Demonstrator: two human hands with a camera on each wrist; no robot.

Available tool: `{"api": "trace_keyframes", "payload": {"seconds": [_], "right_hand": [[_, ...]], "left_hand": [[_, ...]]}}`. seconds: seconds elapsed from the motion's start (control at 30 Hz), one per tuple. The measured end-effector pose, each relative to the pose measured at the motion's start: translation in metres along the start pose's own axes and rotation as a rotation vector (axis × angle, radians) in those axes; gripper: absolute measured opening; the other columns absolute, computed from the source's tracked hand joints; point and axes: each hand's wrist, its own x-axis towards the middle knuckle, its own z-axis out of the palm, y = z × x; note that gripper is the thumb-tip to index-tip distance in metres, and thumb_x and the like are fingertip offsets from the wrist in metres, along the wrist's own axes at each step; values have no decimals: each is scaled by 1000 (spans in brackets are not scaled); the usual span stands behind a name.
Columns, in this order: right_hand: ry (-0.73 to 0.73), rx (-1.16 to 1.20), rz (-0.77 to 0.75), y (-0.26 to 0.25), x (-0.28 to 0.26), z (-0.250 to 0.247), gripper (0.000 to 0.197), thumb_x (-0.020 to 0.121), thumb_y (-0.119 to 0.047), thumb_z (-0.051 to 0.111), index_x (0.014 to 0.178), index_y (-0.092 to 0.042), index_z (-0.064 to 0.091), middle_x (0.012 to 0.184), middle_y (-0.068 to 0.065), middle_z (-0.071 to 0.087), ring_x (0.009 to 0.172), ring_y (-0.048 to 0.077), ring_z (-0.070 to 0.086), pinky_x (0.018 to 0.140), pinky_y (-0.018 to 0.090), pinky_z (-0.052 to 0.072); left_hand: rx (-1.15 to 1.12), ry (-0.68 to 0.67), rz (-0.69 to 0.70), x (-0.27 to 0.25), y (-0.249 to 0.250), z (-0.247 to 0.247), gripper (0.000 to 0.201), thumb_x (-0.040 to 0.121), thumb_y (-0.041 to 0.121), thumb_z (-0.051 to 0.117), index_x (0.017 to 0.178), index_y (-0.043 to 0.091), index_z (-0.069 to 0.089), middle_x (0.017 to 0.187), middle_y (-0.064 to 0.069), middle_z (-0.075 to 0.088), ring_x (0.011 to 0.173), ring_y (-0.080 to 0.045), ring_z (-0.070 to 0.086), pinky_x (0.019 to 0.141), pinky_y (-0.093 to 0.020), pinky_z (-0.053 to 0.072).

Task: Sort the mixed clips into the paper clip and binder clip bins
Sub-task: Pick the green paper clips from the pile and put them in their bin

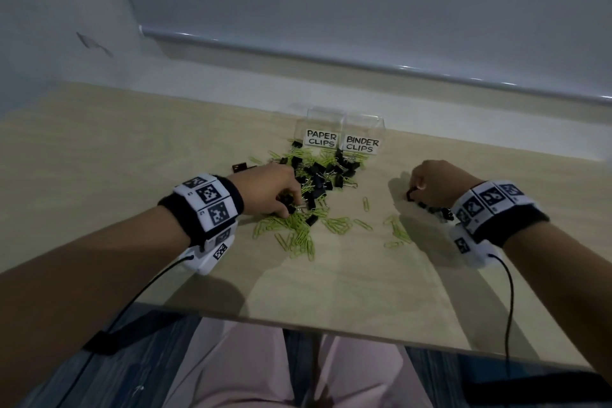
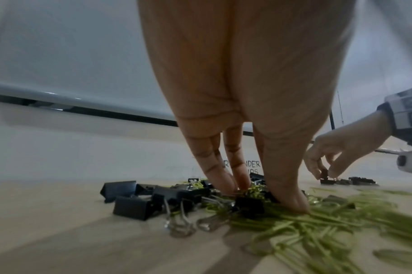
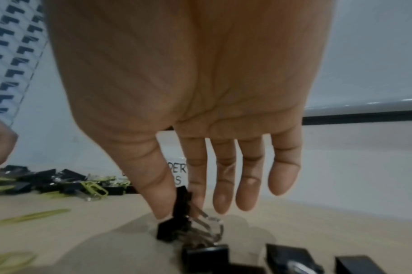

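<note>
A mixed pile of green paper clips [image 1: 298, 228] and black binder clips [image 1: 318, 175] lies mid-table, in front of two clear bins labelled PAPER CLIPS [image 1: 323, 122] and BINDER CLIPS [image 1: 364, 126]. My left hand [image 1: 291, 205] reaches down into the pile; its thumb and fingertips [image 2: 291, 200] close on a black binder clip [image 2: 249, 204]. To the right of the pile, my right hand [image 1: 414, 190] pinches a black binder clip [image 3: 182, 202] between thumb and index finger, just above the table. The other fingers hang straight. Several separated binder clips [image 3: 207, 254] lie below that hand.
A stray binder clip [image 1: 239, 166] lies left of the pile. Loose paper clips [image 1: 395, 228] are scattered between the hands. The wooden table [image 1: 99, 159] ends at a near edge [image 1: 298, 325] above my lap. A wall stands right behind the bins.
</note>
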Motion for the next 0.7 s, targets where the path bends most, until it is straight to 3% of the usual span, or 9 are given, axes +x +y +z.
{"api": "trace_keyframes", "payload": {"seconds": [0.07, 0.13, 0.23, 0.3, 0.47, 0.57, 0.63, 0.7], "right_hand": [[74, -16, -83, -10, -3, -1, 19, 85, -25, 62, 102, -17, 65, 106, 5, 56, 99, 26, 57, 83, 36, 50], [150, 63, -245, -36, -10, -4, 16, 84, -21, 63, 100, -18, 66, 100, 1, 55, 93, 19, 56, 80, 31, 48], [89, 258, -494, -91, -27, -9, 10, 85, -15, 66, 94, -15, 70, 90, -3, 62, 80, 8, 56, 72, 16, 46], [24, 294, -589, -121, -30, -5, 12, 83, -14, 67, 93, -14, 72, 88, -4, 68, 76, 6, 58, 68, 12, 44], [2, 253, -615, -148, -27, 9, 11, 76, -19, 72, 87, -16, 74, 85, -2, 71, 75, 12, 63, 68, 24, 48], [9, 263, -604, -149, -27, 10, 6, 77, -14, 69, 80, -12, 73, 80, 1, 72, 75, 15, 65, 68, 30, 54], [1, 273, -601, -148, -28, 9, 8, 78, -9, 65, 80, -10, 72, 80, 2, 71, 75, 16, 66, 68, 30, 55], [-1, 288, -603, -146, -29, 7, 9, 78, -6, 63, 82, -10, 70, 79, -1, 68, 75, 15, 64, 69, 28, 54]], "left_hand": [[-24, 6, 0, 2, -2, 1, 25, 83, 26, 71, 108, 25, 69, 100, 7, 49, 91, -11, 49, 76, -25, 38], [-54, 18, 16, 2, -5, 0, 16, 86, 23, 69, 101, 20, 70, 98, 6, 53, 89, -10, 51, 74, -22, 37], [-67, 46, 20, 1, -7, -1, 11, 89, 23, 64, 98, 18, 69, 97, 5, 56, 87, -10, 52, 74, -23, 39], [-108, 87, -4, 1, -10, -2, 9, 89, 22, 64, 95, 18, 69, 95, 6, 59, 86, -11, 56, 75, -26, 45], [-237, 245, -52, -7, -23, -10, 4, 88, 18, 65, 89, 16, 68, 91, 4, 65, 83, -13, 62, 75, -26, 49], [-179, 359, -127, -13, -36, -17, 4, 90, 20, 63, 88, 17, 65, 91, 5, 59, 85, -15, 59, 73, -24, 43], [-107, 374, -162, -15, -41, -17, 7, 88, 25, 64, 92, 19, 64, 99, 4, 53, 91, -14, 55, 77, -25, 41], [-61, 303, -119, -15, -36, -15, 15, 85, 29, 68, 97, 21, 64, 105, 3, 52, 96, -15, 53, 82, -28, 44]]}}
